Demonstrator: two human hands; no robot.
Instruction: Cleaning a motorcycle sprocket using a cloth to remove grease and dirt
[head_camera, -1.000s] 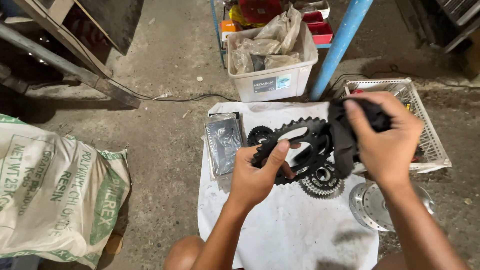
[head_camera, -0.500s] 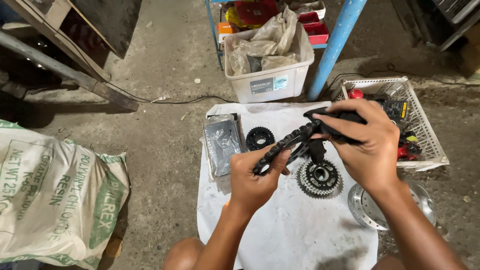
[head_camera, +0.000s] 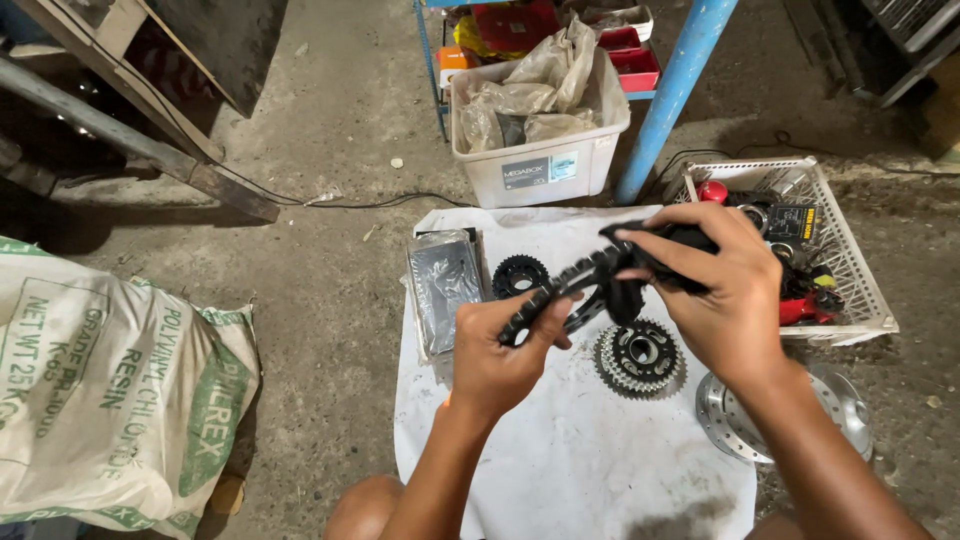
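My left hand (head_camera: 500, 352) grips the lower rim of a black toothed chainring with its crank (head_camera: 572, 288), held nearly edge-on above a white sheet (head_camera: 560, 470). At the upper end of that part, my right hand (head_camera: 718, 285) presses a dark cloth (head_camera: 668, 240) onto it. Under the hands a silver stack of sprockets (head_camera: 640, 358) lies on the sheet. A small black sprocket (head_camera: 520, 273) sits behind it, beside a plastic-wrapped flat pack (head_camera: 442, 280).
A white wire basket (head_camera: 860, 290) of small parts stands at the right, a silver wheel hub (head_camera: 850, 420) in front of it. Behind are a clear bin (head_camera: 545, 165) of plastic bags, a blue pole (head_camera: 675, 90) and a cable. A printed sack (head_camera: 110, 390) lies left.
The chainring has tipped from facing the camera to nearly edge-on. My right hand with the cloth slid along it to the upper end; the left hand keeps its grip.
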